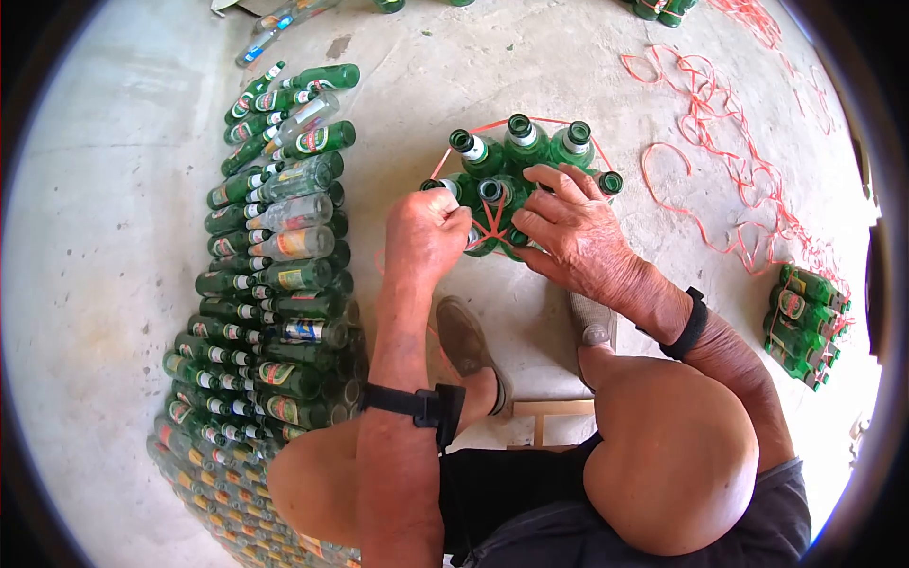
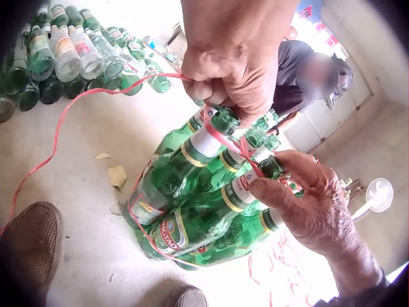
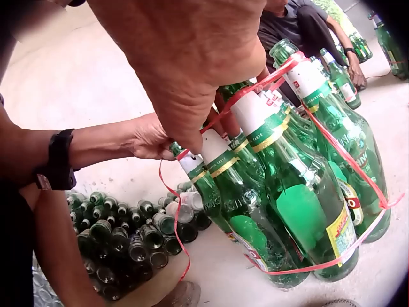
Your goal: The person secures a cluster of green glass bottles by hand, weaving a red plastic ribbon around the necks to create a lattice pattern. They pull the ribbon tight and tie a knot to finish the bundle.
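Observation:
Several green beer bottles (image 1: 481, 151) stand upright in a tight bundle on the floor, ringed by red plastic twine (image 2: 67, 115). My left hand (image 1: 426, 232) is at the bundle's left side, fingers curled tightly round the twine above the bottle mouths. A loose length trails from this fist in the left wrist view. Strands cross between the necks near the bundle's front. My right hand (image 1: 578, 232) is over the right side, thumb and fingers bent round a bottle neck (image 2: 271, 167). In the right wrist view, a lower band of twine circles the bottle bodies (image 3: 300, 267).
A long stack of lying bottles (image 1: 303, 275) runs along the left. Tangled red twine (image 1: 720, 142) is spread on the floor at right, near another tied bundle (image 1: 805, 322). My shoes (image 1: 464, 336) are close before the bottles. Another person (image 3: 307, 32) sits beyond the bundle.

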